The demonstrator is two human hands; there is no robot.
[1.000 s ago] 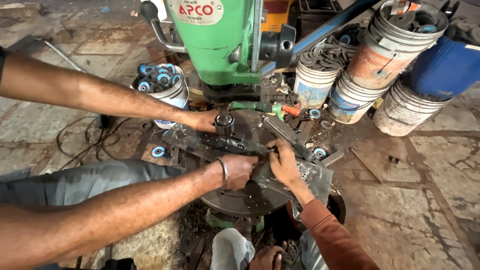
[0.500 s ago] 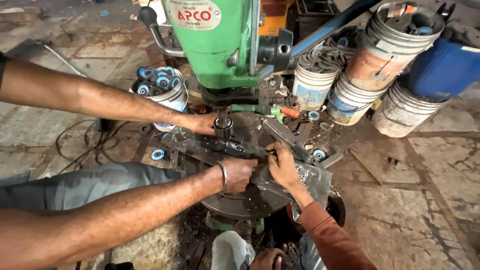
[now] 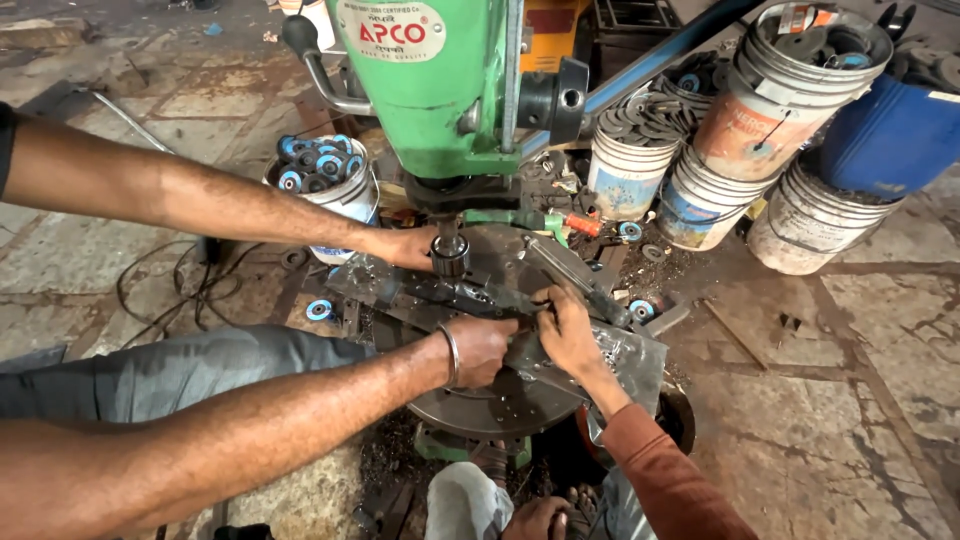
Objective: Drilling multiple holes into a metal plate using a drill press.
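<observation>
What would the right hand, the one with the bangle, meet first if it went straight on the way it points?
Most likely the co-worker's hand in the rust sleeve: the right hand points across the round drill table at it, nearly touching, though depth is unclear.

One green drill press (image 3: 440, 90) stands far centre over one round metal table (image 3: 500, 400), with five buckets (image 3: 790, 90) of discs, four far right and one far left, one blue drum (image 3: 890, 135), and four hands (image 3: 480, 350) in view.
</observation>
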